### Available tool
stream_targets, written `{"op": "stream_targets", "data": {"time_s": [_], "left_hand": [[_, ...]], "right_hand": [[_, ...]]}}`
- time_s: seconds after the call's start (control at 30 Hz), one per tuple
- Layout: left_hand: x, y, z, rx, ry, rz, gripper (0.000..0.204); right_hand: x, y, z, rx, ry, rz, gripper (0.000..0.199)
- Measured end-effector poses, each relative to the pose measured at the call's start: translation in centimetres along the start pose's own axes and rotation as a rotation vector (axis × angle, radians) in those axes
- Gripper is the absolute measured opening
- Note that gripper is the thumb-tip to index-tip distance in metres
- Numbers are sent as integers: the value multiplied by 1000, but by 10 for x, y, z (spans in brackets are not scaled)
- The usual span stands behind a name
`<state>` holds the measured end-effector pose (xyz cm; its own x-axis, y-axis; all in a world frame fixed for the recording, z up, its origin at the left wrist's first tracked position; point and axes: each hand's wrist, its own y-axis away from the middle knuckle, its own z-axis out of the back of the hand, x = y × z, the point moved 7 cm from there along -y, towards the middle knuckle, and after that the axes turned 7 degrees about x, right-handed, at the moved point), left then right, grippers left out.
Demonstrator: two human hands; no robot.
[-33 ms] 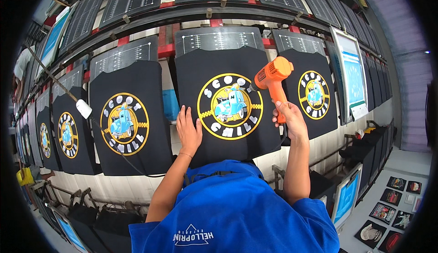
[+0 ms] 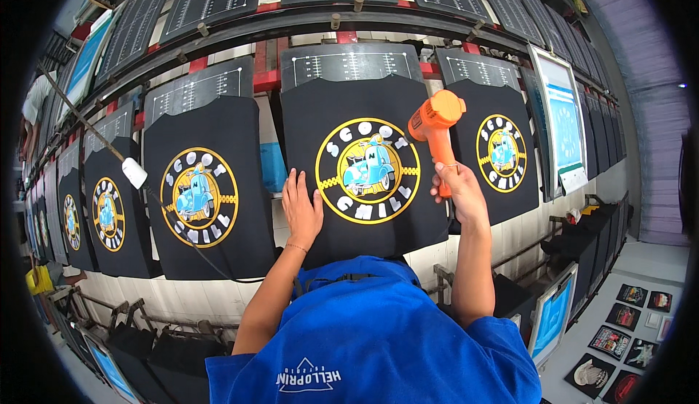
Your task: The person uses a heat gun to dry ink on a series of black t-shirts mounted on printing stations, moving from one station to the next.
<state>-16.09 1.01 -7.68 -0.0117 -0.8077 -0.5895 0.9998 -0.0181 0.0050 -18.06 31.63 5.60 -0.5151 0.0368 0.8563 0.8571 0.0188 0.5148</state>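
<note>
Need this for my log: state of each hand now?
Left hand: open, at the left edge of the nearest shirt.
Right hand: closed, holding the heat gun.

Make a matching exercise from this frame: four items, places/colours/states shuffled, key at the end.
Column 1
1. left hand
2. printed scooter on the middle shirt
3. heat gun
4. right hand

Column 2
A. orange
B. wrapped around a handle
C. laid on the left part of the middle shirt
D. light blue

Pairs: 1-C, 2-D, 3-A, 4-B
</note>
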Motion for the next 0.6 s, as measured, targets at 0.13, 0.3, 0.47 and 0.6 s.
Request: {"op": "stream_targets", "data": {"time_s": [0.13,0.3,0.47,0.6], "left_hand": [[2,0,1,-1,2,14,50],[2,0,0,-18,-7,4,51],[4,0,-1,9,-11,27,51],[6,0,-2,14,7,41,51]], "right_hand": [[2,2,-2,52,-19,-49,28],[-1,9,-15,68,49,-65,29],[1,10,-16,63,91,-56,26],[2,9,-12,79,64,-79,27]]}}
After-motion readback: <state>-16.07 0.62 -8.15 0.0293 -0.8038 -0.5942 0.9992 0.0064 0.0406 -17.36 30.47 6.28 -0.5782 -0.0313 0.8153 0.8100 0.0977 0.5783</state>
